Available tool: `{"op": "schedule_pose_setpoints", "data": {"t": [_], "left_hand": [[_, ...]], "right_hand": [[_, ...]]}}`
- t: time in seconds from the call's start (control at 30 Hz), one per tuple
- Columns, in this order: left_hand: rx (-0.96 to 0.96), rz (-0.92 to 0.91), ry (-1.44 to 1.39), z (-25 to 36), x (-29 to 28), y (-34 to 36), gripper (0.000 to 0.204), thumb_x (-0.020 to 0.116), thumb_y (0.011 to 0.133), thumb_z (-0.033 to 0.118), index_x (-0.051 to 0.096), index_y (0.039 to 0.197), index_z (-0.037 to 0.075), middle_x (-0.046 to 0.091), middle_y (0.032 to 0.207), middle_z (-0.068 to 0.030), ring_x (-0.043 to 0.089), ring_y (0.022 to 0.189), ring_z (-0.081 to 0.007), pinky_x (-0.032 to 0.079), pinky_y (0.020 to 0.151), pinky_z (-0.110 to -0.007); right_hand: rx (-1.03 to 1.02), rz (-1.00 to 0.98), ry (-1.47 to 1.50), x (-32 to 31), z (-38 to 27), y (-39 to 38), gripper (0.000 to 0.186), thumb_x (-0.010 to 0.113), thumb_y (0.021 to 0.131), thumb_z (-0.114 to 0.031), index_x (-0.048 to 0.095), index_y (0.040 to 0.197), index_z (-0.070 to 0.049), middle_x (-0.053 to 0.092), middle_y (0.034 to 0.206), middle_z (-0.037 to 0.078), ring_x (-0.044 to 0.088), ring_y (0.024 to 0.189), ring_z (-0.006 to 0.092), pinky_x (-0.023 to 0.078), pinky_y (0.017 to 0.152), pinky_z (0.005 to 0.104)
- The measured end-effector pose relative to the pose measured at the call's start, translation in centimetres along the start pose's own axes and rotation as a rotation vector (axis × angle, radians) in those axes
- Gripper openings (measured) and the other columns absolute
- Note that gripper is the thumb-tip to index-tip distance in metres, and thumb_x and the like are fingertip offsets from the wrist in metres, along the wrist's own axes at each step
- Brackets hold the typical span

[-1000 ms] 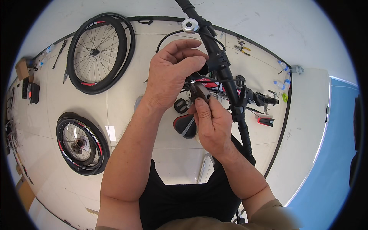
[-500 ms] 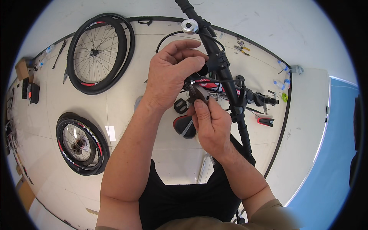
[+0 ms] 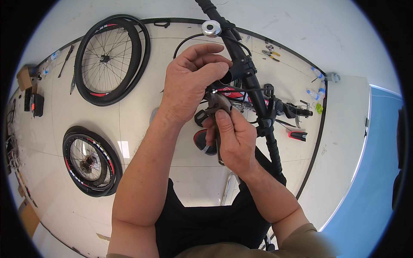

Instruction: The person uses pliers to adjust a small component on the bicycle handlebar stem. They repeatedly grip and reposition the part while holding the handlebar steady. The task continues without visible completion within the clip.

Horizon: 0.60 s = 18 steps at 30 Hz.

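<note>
Because right hand (image 3: 238,146) partly covers it, metal tool (image 3: 220,102) perhaps pliers.

A grey tool (image 3: 220,102) is held near the black stem (image 3: 236,72).

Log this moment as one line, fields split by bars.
left hand: by black stem, contact unclear | right hand: holding grey metal tool | near: handlebar, silver bell | at left: spoked wheels
</note>
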<state>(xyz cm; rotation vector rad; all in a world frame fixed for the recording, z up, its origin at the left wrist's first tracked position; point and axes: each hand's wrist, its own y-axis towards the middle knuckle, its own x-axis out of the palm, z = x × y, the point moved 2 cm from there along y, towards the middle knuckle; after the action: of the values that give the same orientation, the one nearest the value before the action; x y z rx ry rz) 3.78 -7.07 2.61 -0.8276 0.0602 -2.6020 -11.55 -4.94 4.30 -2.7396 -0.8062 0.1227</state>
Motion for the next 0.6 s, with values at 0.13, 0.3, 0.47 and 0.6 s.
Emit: {"op": "schedule_pose_setpoints", "data": {"t": [0.13, 0.3, 0.47, 0.6], "left_hand": [[0.001, 0.000, 0.005, 0.14, 0.10, 0.02, 0.037, 0.066, 0.088, 0.003, 0.061, 0.124, -0.001, 0.071, 0.105, -0.0119, 0.064, 0.094, -0.0133, 0.053, 0.085, -0.027], [-0.004, 0.003, 0.008, 0.14, 0.05, -0.05, 0.036, 0.066, 0.088, 0.003, 0.061, 0.123, -0.001, 0.071, 0.105, -0.0118, 0.064, 0.093, -0.0132, 0.053, 0.085, -0.027], [-0.003, 0.004, 0.003, 0.12, 0.05, -0.04, 0.036, 0.066, 0.088, 0.004, 0.061, 0.124, -0.001, 0.071, 0.105, -0.0115, 0.064, 0.093, -0.0130, 0.053, 0.084, -0.027], [-0.010, 0.012, 0.002, 0.19, 0.09, -0.11, 0.036, 0.066, 0.088, 0.003, 0.061, 0.124, -0.001, 0.071, 0.105, -0.0114, 0.064, 0.093, -0.0130, 0.053, 0.084, -0.027]], "right_hand": [[0.019, -0.028, 0.072, -0.10, 0.03, -0.01, 0.029, 0.046, 0.108, -0.021, 0.059, 0.114, 0.004, 0.067, 0.087, 0.008, 0.061, 0.065, 0.0114, 0.053, 0.059, 0.0263], [0.020, -0.055, 0.092, -0.10, 0.27, 0.00, 0.031, 0.044, 0.108, -0.020, 0.058, 0.119, 0.005, 0.069, 0.093, 0.011, 0.068, 0.072, 0.0152, 0.058, 0.066, 0.0287], [0.028, -0.028, 0.095, -0.07, 0.36, 0.11, 0.029, 0.048, 0.107, -0.021, 0.060, 0.114, 0.005, 0.069, 0.092, 0.010, 0.070, 0.078, 0.0151, 0.058, 0.071, 0.0284], [0.031, -0.028, 0.131, 0.12, 0.16, 0.08, 0.029, 0.048, 0.107, -0.020, 0.060, 0.115, 0.006, 0.069, 0.094, 0.011, 0.071, 0.082, 0.0166, 0.058, 0.074, 0.0289]]}}
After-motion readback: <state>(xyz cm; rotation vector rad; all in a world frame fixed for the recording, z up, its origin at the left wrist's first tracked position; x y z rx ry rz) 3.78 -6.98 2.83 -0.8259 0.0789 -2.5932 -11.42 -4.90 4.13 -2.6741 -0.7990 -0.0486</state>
